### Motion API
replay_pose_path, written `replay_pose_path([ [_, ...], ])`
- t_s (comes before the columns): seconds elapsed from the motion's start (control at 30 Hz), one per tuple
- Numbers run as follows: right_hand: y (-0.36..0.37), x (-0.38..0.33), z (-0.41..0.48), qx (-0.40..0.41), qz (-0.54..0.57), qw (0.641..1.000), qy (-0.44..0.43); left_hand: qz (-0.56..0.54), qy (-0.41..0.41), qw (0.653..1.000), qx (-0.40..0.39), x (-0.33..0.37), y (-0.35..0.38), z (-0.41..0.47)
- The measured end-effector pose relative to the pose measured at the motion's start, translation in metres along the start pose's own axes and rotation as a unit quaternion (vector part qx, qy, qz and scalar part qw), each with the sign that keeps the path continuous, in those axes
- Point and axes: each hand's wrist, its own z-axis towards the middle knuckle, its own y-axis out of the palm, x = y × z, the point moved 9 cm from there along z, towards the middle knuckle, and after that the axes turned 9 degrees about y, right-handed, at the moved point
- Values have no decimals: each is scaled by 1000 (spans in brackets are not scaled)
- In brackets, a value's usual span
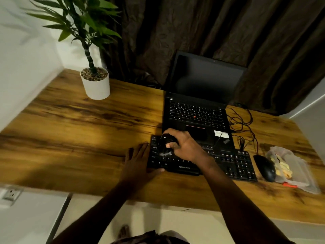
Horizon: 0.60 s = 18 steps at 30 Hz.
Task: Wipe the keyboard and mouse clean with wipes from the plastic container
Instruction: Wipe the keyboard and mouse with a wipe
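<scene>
From the head camera we are looking down on a wood-grain desk (73,120) whose near edge is running just under our forearms; its left half is lying bare, giving open room, while the right half is crowded. The black keyboard (235,162) is sitting near the front edge, just ahead of an open black laptop (197,110). Our left hand (137,161) is lying flat with fingers extended, pressing against the keyboard's left end, gripping nothing. Our right hand (184,147) is curling over the left keys, clenched around a dark wad (169,139); we cannot tell whether it is a wipe. The rounded black mouse (265,167) is resting just right of the keyboard, well apart from both hands, touching the clear plastic container (299,173) near the desk's right edge. Thin cables (244,120) are looping behind. A white potted plant (95,83) is standing at the far left.
</scene>
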Motion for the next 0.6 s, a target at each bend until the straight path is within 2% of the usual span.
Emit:
replay_pose_path([
  [0.13,-1,-4,10,1,-2,1000,4,-3,12,1000,-5,1,2,1],
  [0.4,-11,1,23,77,24,996,40,-2,12,1000,18,1,-2,1],
  [0.6,-1,14,25,-5,0,998,69,11,4,1000,18,2,-3,0],
])
